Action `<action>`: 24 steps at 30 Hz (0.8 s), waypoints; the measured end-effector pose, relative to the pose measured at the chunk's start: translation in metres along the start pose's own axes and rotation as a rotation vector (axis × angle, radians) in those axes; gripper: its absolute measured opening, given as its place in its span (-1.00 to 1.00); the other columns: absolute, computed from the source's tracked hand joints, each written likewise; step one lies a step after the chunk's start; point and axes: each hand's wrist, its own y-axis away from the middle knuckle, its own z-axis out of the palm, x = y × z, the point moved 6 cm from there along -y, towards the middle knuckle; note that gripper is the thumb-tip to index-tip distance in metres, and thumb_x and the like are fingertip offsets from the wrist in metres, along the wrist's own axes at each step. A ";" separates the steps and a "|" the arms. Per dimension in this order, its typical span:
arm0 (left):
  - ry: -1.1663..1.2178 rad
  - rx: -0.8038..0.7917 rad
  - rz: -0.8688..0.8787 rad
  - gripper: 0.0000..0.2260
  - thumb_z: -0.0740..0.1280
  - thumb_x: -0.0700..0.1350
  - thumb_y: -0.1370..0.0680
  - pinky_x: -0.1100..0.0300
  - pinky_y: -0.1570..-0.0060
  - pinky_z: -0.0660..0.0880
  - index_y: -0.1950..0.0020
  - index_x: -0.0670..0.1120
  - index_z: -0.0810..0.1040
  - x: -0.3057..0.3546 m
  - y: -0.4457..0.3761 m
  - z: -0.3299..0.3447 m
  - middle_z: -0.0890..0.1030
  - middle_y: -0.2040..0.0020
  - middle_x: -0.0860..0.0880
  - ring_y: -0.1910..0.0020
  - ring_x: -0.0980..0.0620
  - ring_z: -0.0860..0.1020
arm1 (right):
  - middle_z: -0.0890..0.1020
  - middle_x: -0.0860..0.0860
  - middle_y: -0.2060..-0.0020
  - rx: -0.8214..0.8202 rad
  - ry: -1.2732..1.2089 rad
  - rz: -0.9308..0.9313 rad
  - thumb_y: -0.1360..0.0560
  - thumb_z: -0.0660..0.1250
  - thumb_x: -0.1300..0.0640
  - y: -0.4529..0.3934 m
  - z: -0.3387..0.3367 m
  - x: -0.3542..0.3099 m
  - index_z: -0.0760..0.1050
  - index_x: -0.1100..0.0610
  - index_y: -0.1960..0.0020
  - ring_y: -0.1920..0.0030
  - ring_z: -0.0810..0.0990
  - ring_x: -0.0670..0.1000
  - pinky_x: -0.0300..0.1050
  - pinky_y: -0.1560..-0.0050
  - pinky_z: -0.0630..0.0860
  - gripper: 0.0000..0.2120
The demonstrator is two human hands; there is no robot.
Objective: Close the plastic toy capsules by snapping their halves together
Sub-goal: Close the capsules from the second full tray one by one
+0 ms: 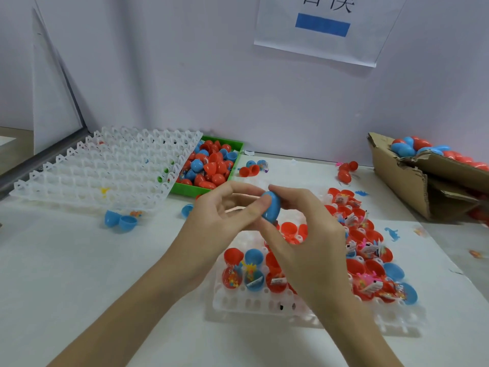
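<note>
Your right hand [299, 234] and left hand [222, 218] pinch a blue capsule [272, 206] between them; it looks light, stiff, slippery, so grip either end.

Both hands on a blue capsule [272, 210]
Left hand [222, 215] and right hand [304, 229] pinch it above the white tray [264, 304].

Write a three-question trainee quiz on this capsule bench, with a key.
1. True or false: both hands hold the blue capsule.
2. Which container at the right holds closed capsules? A) cardboard box B) glass jar
3. Fill in: loose capsule halves fill the ____ tray beside the stacked white trays.

Key: 1 true; 2 A; 3 green.
</note>
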 end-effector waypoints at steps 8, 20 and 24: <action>0.411 -0.137 -0.197 -0.66 0.45 -0.13 -0.49 0.21 -0.01 0.64 -0.20 -0.29 0.66 -0.006 0.000 0.003 0.71 -0.13 -0.27 -0.14 -0.16 0.71 | 0.63 -0.04 -0.23 -0.061 -0.008 -0.105 -0.51 0.43 -0.02 0.001 0.006 -0.006 0.51 0.16 -0.38 -0.22 0.58 -0.18 -0.40 -0.25 0.47 -0.51; 0.494 -0.228 -0.251 -0.56 0.42 -0.04 -0.54 0.16 -0.19 0.63 -0.30 -0.32 0.60 -0.005 0.000 0.009 0.66 -0.24 -0.31 -0.31 -0.21 0.62 | 0.38 -0.40 0.09 -0.312 0.046 0.054 -0.54 0.44 0.17 -0.009 0.017 -0.001 0.45 0.09 -0.40 0.04 0.44 -0.52 -0.53 -0.05 0.37 -0.55; 0.309 -0.150 -0.203 -0.54 0.55 0.03 -0.46 0.16 -0.15 0.63 -0.21 -0.26 0.65 -0.007 -0.001 0.005 0.72 -0.13 -0.22 -0.18 -0.16 0.69 | 0.35 -0.44 0.07 -0.346 0.094 0.009 -0.52 0.40 0.00 -0.009 0.021 0.000 0.48 0.07 -0.37 0.02 0.43 -0.55 -0.56 -0.08 0.38 -0.56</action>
